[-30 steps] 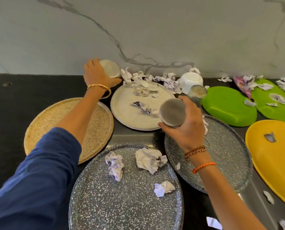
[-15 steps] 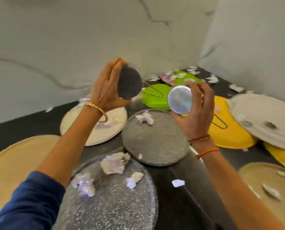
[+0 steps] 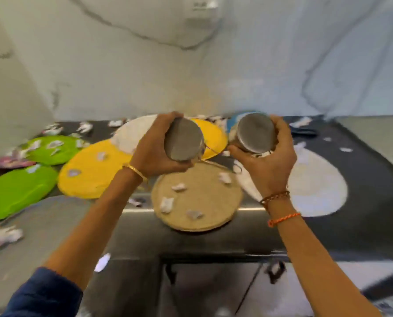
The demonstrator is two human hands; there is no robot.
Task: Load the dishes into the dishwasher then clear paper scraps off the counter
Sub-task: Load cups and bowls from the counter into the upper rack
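both hands have come in closer together since half a second ago, and the view has swung right along the counter (image 3: 362, 202), so a different set of plates is in front now. left hand (image 3: 152, 152) has fingers and thumb curled round one steel cup (image 3: 183, 143), base facing the camera, wire handle sticking out toward the right. right hand (image 3: 268, 161) grips a second steel cup (image 3: 255, 133) the same way, base toward the camera. two cups total, both held up above the counter, close to each other but not touching. plates on the counter, counted: two green plates (image 3: 14, 193), two yellow plates (image 3: 92, 170), one tan woven-look plate (image 3: 197, 197) directly under the hands at the counter edge, one white plate (image 3: 314, 186) to the right, another white plate (image 3: 131, 133) behind the left hand, one grey speckled plate (image 3: 37, 216) at lower left, and a blue dish (image 3: 233, 121) mostly hidden behind the right cup. paper scraps (image 3: 167, 204) are all over: five on the tan plate, a few on the green and yellow ones, more along the back wall and on the dark counter at right; exact total unreadable through the motion blur. left arm has a blue sleeve (image 3: 42, 294) and a gold bangle; right wrist carries two thread bands.
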